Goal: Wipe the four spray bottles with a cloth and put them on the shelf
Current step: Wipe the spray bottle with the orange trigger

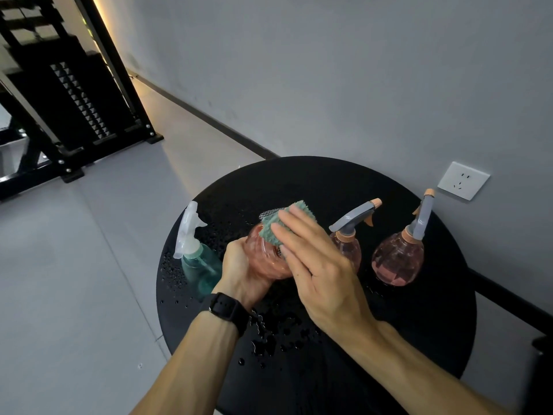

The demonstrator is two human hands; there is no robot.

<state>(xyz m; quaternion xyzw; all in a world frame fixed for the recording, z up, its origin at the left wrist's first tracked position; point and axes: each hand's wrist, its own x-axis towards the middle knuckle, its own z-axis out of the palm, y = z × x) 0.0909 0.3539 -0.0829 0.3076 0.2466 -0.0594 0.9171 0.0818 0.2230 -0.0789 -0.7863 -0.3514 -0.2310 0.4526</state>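
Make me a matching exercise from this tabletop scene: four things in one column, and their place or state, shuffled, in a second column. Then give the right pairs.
Things:
1. teal spray bottle
2. green cloth
3. held pink bottle
4. wall socket

Place or state:
A. pressed under the right hand against a bottle
B. gripped by the left hand above the round table
C. on the grey wall beyond the table
D. standing at the table's left edge, with a clear trigger head

Pairs: 1-D, 2-A, 3-B, 4-C
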